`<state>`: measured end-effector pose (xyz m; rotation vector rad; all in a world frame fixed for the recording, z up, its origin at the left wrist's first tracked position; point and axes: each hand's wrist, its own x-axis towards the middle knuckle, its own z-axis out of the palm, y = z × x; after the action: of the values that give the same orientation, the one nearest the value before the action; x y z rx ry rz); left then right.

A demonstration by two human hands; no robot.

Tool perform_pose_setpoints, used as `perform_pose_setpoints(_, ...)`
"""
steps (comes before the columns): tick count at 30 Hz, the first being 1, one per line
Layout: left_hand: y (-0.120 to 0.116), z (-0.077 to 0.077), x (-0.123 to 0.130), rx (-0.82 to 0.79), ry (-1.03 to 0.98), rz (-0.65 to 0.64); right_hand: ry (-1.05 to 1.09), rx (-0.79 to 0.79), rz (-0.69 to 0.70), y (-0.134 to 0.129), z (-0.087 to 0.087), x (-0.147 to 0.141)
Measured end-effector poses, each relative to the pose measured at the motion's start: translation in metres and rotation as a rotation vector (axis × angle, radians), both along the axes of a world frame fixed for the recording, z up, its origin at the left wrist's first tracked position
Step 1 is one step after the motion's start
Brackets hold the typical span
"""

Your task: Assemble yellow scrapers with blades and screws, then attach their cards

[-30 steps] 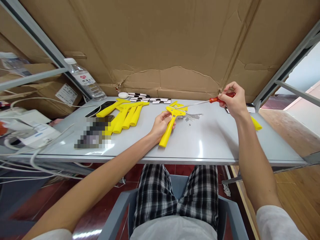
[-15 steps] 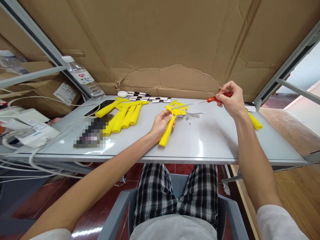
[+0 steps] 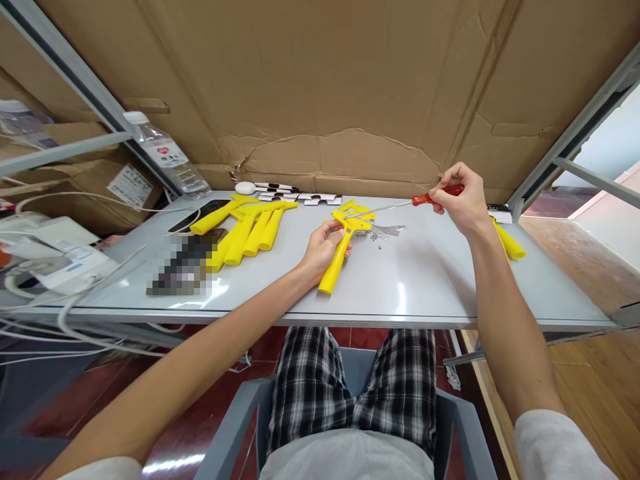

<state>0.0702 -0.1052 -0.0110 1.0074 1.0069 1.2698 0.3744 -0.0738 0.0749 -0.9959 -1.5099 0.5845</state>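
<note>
My left hand (image 3: 324, 252) is closed around the neck of a yellow plastic handle (image 3: 334, 270) with a wide, flared head, held tilted just over the table. In my right hand (image 3: 463, 199), raised to the right, the fingers grip the red grip of a long-shafted screwdriver (image 3: 423, 199). Its thin metal shaft slants down to the left, and the tip meets the yellow head near the left-hand side. Small screws (image 3: 373, 237) and thin metal strips (image 3: 390, 231) lie beside the head. What holds the tip there is too small to make out.
Several more yellow handles (image 3: 250, 230) are piled to the left, by a dark phone (image 3: 193, 220) and a blurred-out item. Another yellow handle (image 3: 513, 245) lies at the right. A plastic bottle (image 3: 173, 157) leans against the frame; white cables (image 3: 75, 300) trail over the left edge.
My right hand and the screwdriver's grip have shifted very slightly to the left. My left hand and the yellow handle are nearly unmoved.
</note>
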Motion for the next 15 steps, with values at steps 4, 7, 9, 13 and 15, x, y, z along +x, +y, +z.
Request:
perform_pose_setpoints(4,0.000,-0.002,0.001,0.001,0.026,0.021,-0.100,0.031,-0.058,-0.011,0.006,-0.005)
perform_pose_setpoints(7,-0.001,-0.002,0.003,0.006,0.041,0.048,-0.201,0.082,-0.109,-0.024,0.018,-0.013)
perform_pose_setpoints(9,-0.002,-0.002,0.004,0.012,0.048,0.046,-0.273,0.124,-0.128,-0.032,0.030,-0.020)
perform_pose_setpoints(13,-0.002,-0.001,0.004,0.009,0.049,0.031,-0.423,0.169,-0.103,-0.042,0.062,-0.033)
perform_pose_setpoints(15,-0.002,-0.001,0.004,0.010,0.042,0.033,-0.478,0.187,-0.065,-0.044,0.079,-0.041)
